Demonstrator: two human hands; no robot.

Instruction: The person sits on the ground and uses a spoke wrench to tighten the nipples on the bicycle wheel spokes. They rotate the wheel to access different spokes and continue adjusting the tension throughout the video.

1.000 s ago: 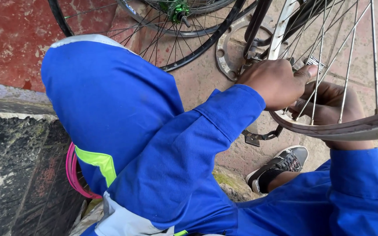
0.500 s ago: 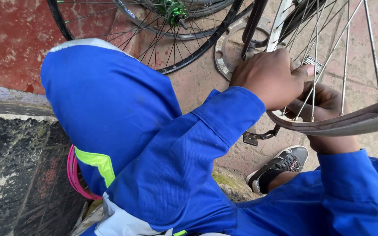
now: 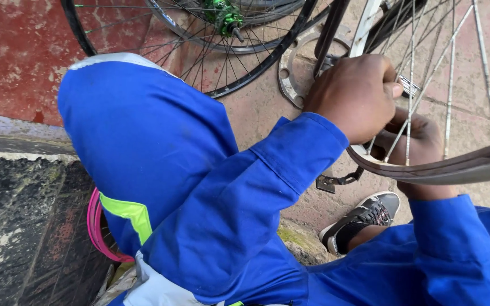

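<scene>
Gripping wheel rim (image 3: 455,167): left hand (image 3: 353,96), right hand (image 3: 421,147).

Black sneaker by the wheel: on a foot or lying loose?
On a foot. The black sneaker sits sole-down on the paving, laced, with an ankle rising from its opening into the blue trouser leg.

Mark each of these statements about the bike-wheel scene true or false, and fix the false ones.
1. Both hands are at the spoked wheel. True: the left hand and right hand are among its spokes.
2. The sleeves are red. False: they are blue.
3. A wheel with a green hub lies on the ground. True.
4. The person is barefoot. False: a dark shoe shows.
5. A pink hoop sits by the knee. True.
</scene>
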